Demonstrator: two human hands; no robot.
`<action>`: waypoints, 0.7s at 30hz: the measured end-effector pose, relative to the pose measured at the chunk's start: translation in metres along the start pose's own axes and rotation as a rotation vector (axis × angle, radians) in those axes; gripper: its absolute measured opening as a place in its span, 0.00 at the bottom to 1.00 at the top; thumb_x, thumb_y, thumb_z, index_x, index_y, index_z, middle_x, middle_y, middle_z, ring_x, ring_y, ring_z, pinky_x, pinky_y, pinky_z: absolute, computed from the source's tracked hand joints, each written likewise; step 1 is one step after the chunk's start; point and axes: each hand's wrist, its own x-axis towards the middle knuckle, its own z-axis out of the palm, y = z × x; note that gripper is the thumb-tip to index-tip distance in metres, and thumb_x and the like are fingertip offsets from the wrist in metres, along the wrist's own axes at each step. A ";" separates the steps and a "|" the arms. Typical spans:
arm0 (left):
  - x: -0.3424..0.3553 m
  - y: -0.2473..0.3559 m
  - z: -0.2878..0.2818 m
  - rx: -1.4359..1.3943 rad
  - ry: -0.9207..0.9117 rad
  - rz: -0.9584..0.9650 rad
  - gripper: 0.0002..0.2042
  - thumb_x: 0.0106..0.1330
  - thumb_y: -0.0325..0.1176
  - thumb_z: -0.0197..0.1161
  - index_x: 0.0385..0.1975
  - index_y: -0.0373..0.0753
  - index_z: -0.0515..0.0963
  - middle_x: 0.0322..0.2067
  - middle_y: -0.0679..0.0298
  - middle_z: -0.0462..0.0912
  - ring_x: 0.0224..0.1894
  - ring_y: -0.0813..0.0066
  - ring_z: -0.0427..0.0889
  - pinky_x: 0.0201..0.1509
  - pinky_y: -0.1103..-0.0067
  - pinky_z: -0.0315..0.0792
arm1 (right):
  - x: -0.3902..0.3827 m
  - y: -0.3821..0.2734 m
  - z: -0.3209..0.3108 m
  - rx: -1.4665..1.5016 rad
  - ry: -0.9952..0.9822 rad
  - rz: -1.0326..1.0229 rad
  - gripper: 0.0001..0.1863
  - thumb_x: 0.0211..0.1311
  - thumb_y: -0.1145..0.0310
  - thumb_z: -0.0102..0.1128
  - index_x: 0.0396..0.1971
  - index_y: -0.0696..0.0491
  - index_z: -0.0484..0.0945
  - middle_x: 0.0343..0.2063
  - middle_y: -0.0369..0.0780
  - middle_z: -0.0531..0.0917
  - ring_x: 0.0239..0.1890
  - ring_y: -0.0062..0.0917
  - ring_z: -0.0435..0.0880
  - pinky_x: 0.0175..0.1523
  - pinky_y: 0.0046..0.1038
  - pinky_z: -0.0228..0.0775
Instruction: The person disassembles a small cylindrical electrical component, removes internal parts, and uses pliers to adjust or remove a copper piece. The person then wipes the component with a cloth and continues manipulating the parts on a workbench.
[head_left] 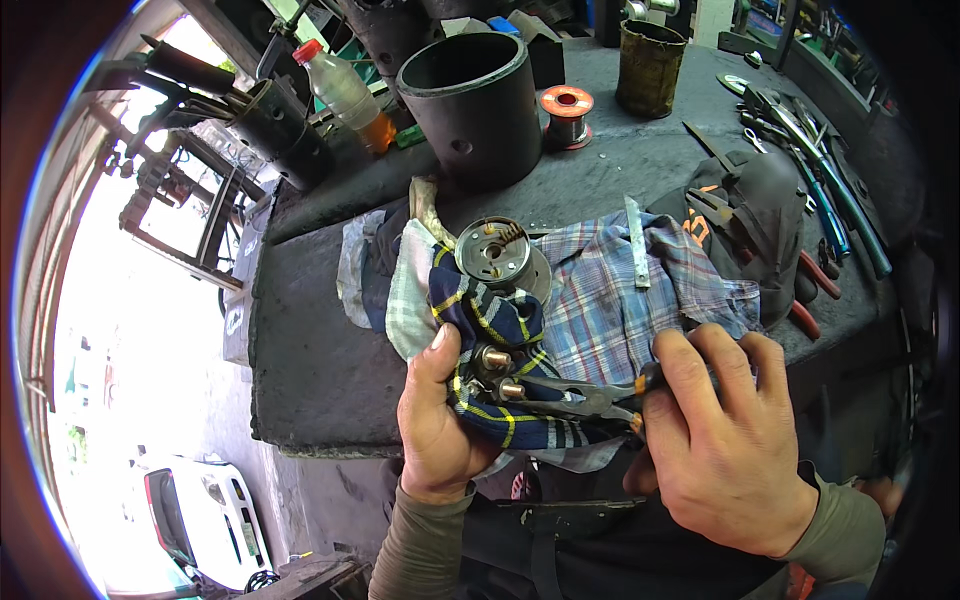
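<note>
My left hand [435, 425] is wrapped round a dark blue and yellow plaid cloth [490, 312], which is bundled about a dark part with two copper-coloured studs [495, 359] sticking up. Most of that part is hidden by the cloth. My right hand [728, 445] grips the dark handles of a pair of pliers [575, 399] with orange bands. The plier jaws reach left to the lower stud, seemingly around it. Just beyond the bundle, a round metal housing [493, 255] with a small coil spring lies open side up.
Checked rags [595, 290] with a metal strip [637, 243] cover the bench [310, 390]. Behind stand a black cylinder [470, 125], a wire spool [567, 118], a rusty can [650, 70] and a bottle [345, 95]. Several pliers and tools [820, 190] lie to the right.
</note>
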 end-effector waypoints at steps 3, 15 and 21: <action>0.001 -0.001 0.003 0.009 0.000 0.009 0.26 0.85 0.47 0.49 0.69 0.32 0.75 0.59 0.49 0.87 0.56 0.55 0.89 0.63 0.57 0.86 | 0.000 0.000 0.000 -0.001 0.011 0.002 0.11 0.58 0.65 0.66 0.30 0.59 0.86 0.54 0.48 0.80 0.53 0.44 0.79 0.53 0.56 0.72; 0.001 -0.002 0.005 0.125 0.066 0.027 0.26 0.85 0.47 0.50 0.67 0.30 0.76 0.57 0.50 0.88 0.54 0.56 0.91 0.61 0.59 0.87 | 0.003 0.000 -0.007 -0.018 -0.052 -0.032 0.29 0.41 0.51 0.69 0.34 0.65 0.83 0.56 0.54 0.78 0.56 0.48 0.79 0.56 0.56 0.71; 0.000 -0.004 0.004 0.175 0.101 0.054 0.25 0.85 0.47 0.51 0.65 0.30 0.78 0.55 0.51 0.89 0.54 0.58 0.91 0.60 0.60 0.86 | 0.002 0.003 -0.006 -0.004 -0.081 -0.041 0.30 0.39 0.51 0.69 0.35 0.65 0.84 0.55 0.54 0.79 0.55 0.48 0.80 0.56 0.54 0.71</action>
